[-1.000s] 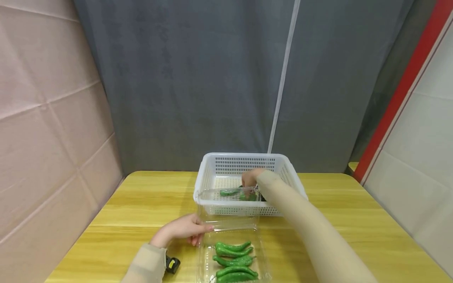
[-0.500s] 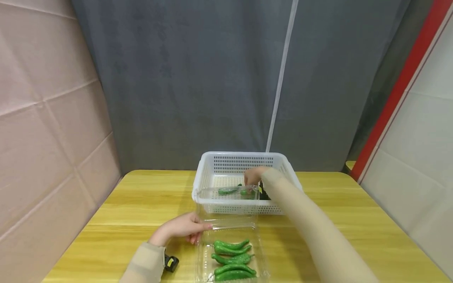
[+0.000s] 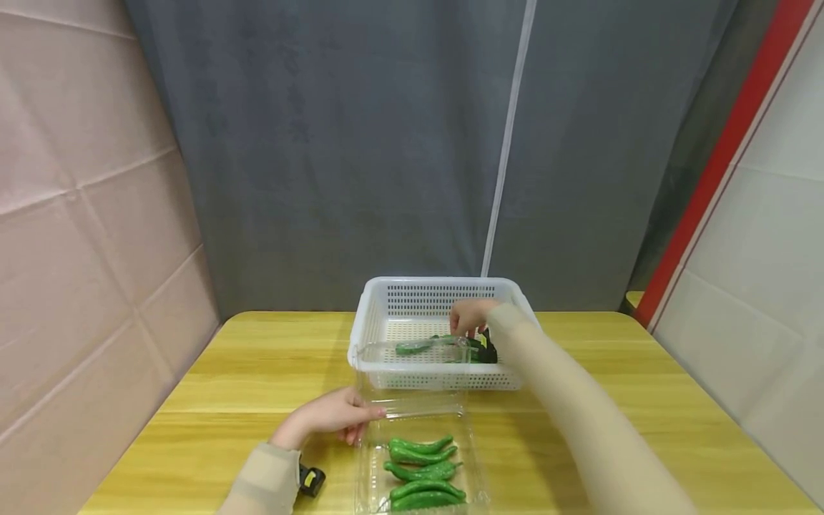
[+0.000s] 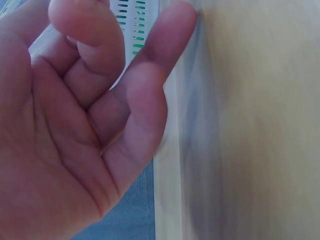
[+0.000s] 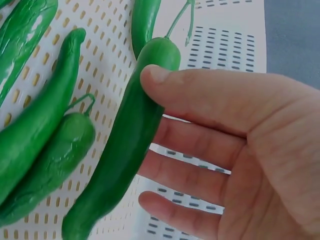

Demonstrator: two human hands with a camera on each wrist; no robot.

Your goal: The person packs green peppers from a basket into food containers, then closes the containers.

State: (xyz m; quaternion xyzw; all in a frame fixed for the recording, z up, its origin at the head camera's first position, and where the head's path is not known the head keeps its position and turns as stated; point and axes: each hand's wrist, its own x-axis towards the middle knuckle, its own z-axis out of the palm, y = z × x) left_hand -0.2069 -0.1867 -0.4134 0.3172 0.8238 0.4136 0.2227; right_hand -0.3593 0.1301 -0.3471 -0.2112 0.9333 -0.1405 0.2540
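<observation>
Green peppers [image 3: 428, 473] lie in a row in the clear tray [image 3: 418, 427], nearest. Left hand [image 3: 337, 413] at its hinge edge, fingers loosely bent; can't tell if it's pinching. Beyond: white basket [image 3: 357, 322], right hand [image 3: 468, 317] inside, pinching one pepper [image 5: 122, 145] near its stem, more peppers [image 5: 45, 112] alongside. Reads as picking; next probably wants a lift clear of the open lid [image 3: 421, 395].
</observation>
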